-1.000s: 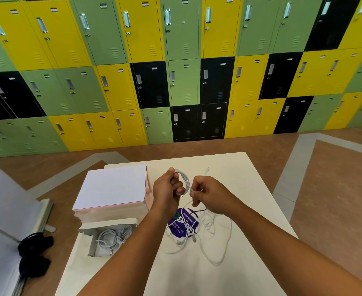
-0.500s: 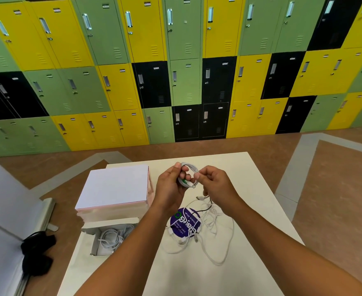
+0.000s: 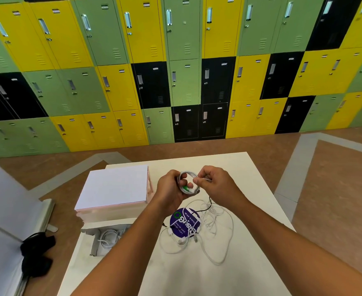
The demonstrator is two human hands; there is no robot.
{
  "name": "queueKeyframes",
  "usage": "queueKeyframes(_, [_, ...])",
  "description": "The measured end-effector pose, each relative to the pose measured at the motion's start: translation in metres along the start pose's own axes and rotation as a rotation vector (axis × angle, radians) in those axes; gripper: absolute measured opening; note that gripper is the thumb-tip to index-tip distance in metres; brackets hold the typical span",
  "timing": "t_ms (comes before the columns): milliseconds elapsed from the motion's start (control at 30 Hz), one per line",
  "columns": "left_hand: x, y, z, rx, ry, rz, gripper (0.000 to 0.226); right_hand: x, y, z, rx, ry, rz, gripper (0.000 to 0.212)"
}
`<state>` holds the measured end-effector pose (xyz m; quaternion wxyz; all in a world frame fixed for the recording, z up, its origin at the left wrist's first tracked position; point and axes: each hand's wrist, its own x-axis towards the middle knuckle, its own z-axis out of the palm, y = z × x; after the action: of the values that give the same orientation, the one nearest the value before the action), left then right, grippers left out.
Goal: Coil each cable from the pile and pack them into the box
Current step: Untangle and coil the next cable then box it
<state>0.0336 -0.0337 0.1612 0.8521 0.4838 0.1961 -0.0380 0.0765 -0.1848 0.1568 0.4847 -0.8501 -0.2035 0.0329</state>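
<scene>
A white coil of cable (image 3: pixel 186 173) is held above the counter (image 3: pixel 197 274), between the two hands. Its left side is gripped by the left hand (image 3: pixel 170 189), whose fingers (image 3: pixel 189 185) are curled through the loop. A green piece, perhaps a connector or a tie, is seen against them. The right side of the coil is pinched by the right hand (image 3: pixel 218 184), with thumb and fingers drawn narrow on a strand. Below the hands, the pile of loose white cables (image 3: pixel 215 221) is spread on the counter, partly over a round purple disc (image 3: pixel 183 221). The open box (image 3: pixel 93 244) is set at the counter's left edge, with coiled white cable lying inside. A flat white carton (image 3: pixel 116 186) is placed just behind it.
</scene>
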Motion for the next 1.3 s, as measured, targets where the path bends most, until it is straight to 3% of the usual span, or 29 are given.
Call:
queueKeyframes(167, [0.001,0.0,0.004,0.145,0.052,0.165,0.029,-0.002,-0.003,0.0,0.02,-0.024,-0.055,0.017])
queueKeyframes(300, [0.001,0.013,0.005,-0.056,0.092,0.22,0.027,-0.005,0.001,-0.006,0.092,0.005,-0.078,0.013])
queueKeyframes(567, [0.001,0.02,-0.002,-0.337,0.083,0.127,0.032,-0.007,0.023,-0.012,-0.088,0.119,-0.158,0.018])
queueKeyframes(633, [0.002,0.015,0.001,-0.371,0.064,0.091,0.034,-0.006,0.019,-0.01,0.022,0.208,-0.131,0.019])
queueKeyframes(733, [0.004,0.009,0.002,-0.364,0.036,0.059,0.037,-0.003,0.008,-0.006,0.452,0.315,0.069,0.019])
queueKeyframes(833, [0.004,0.006,0.006,-0.295,0.016,0.061,0.039,-0.003,-0.008,0.0,0.868,0.332,0.24,0.012])
queueKeyframes(900, [0.002,0.005,0.01,-0.245,0.011,0.077,0.039,-0.004,-0.016,0.004,1.016,0.335,0.31,0.011])
queueKeyframes(1100, [0.001,0.009,0.011,-0.158,0.017,0.134,0.037,-0.006,-0.02,0.009,1.22,0.294,0.441,0.011])
queueKeyframes(1300, [-0.003,0.012,0.013,0.045,0.029,0.177,0.038,-0.007,-0.019,0.011,1.244,0.278,0.503,0.014])
